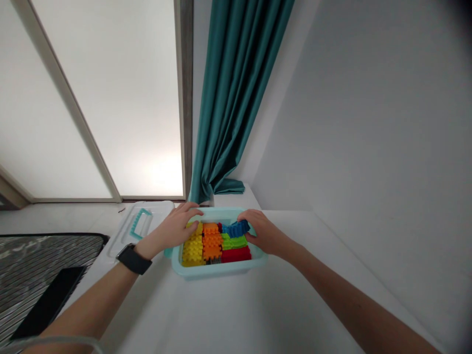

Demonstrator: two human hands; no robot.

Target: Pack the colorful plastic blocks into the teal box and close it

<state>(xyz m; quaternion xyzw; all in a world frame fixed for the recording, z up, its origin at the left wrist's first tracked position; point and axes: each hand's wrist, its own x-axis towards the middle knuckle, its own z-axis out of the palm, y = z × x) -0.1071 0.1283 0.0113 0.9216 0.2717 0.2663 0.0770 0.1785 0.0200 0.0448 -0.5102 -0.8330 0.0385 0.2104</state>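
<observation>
A pale turquoise plastic box (217,270) stands on the white table with its top off. Inside lie studded toy blocks in colour groups: yellow blocks (193,250) at the left, orange blocks (212,243) in the middle, green blocks (235,242) and red blocks (236,254) at the right. My right hand (260,231) pinches blue blocks (236,228) at the box's right back part. Over the left back rim rests my left hand (179,226), fingers apart, fingertips by the yellow blocks; it grips nothing that I can see.
The clear lid (123,231) with a turquoise handle (139,223) lies left of the box. A white tabletop (221,314) extends in front. Behind hangs a green curtain (232,98); a grey wall (368,123) rises on the right. A dark flat object (47,302) lies at the lower left.
</observation>
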